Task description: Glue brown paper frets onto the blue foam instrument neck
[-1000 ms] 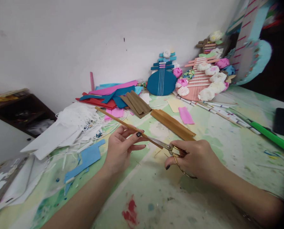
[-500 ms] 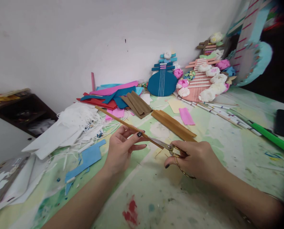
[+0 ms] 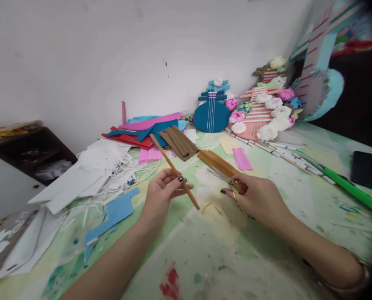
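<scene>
Saw white papers (image 3: 53,169) in the cabinet (image 3: 58,143), paint-stained bench (image 3: 217,262) before pale wall (image 3: 79,62). Pinched brown strip (image 3: 168,160) in left grip (image 3: 161,193); clasped scissors (image 3: 230,181) in right grip (image 3: 261,193).

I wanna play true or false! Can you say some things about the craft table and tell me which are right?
1. The left grip holds a golden-brown strip. True.
2. The right grip holds scissors. True.
3. The scissors are touching the strip. False: they are apart.
4. The blue lute shape is farther away than the scissors. True.
5. All the paper here is blue. False: there is a pink rectangle, for example.
</scene>
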`<state>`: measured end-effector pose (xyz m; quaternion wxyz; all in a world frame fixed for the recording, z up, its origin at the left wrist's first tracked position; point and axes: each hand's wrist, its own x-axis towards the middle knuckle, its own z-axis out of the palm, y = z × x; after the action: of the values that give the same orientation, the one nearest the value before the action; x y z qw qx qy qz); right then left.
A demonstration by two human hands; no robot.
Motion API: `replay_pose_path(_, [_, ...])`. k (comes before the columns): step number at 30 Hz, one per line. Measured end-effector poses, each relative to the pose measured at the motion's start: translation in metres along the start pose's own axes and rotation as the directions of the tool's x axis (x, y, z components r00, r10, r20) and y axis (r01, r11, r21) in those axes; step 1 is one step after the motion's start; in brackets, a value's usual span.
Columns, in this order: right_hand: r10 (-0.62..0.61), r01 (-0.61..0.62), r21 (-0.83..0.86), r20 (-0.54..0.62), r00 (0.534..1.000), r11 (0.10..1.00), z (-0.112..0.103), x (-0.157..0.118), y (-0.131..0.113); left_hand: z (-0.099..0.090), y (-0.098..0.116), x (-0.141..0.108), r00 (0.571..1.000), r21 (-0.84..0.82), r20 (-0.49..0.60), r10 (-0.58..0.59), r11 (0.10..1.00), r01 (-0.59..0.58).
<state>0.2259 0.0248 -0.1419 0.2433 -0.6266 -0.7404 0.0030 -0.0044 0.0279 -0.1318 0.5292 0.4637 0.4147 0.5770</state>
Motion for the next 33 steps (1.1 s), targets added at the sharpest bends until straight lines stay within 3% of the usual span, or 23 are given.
replay_pose_path(7, [0.302,-0.305,-0.172,-0.047,0.952,0.937,-0.007,0.034,0.052,-0.007,-0.007,0.009,0.992,0.053,-0.049,-0.116,0.992,0.119])
replay_pose_path(11, [0.346,-0.344,-0.255,-0.04,0.937,0.904,-0.006,0.04,0.071,-0.009,-0.009,0.015,0.989,-0.013,-0.08,-0.128,0.992,0.127])
replay_pose_path(14, [0.345,-0.346,-0.254,-0.051,0.937,0.903,-0.007,0.038,0.072,-0.009,-0.007,0.017,0.985,-0.05,-0.087,-0.146,0.989,0.142])
replay_pose_path(17, [0.285,-0.289,-0.209,-0.051,0.957,0.934,-0.009,0.035,0.064,-0.009,-0.007,0.018,0.981,-0.06,-0.09,-0.174,0.984,0.169])
replay_pose_path(21, [0.07,-0.068,-0.047,0.034,0.997,0.997,-0.002,0.029,0.043,-0.009,-0.009,0.019,0.975,-0.088,-0.088,-0.204,0.977,0.196])
replay_pose_path(24, [-0.053,0.043,0.099,0.106,0.993,0.994,0.01,0.026,0.031,-0.009,-0.008,0.02,0.972,-0.101,-0.073,-0.225,0.971,0.218])
replay_pose_path(28, [-0.111,0.068,0.31,0.121,0.986,0.948,0.016,0.02,0.02,-0.01,-0.005,0.019,0.98,-0.081,-0.052,-0.19,0.979,0.185])
replay_pose_path(33, [-0.166,0.02,0.591,0.193,0.967,0.807,0.017,0.033,0.003,-0.013,-0.008,0.021,0.997,-0.005,-0.058,-0.05,0.999,0.05])
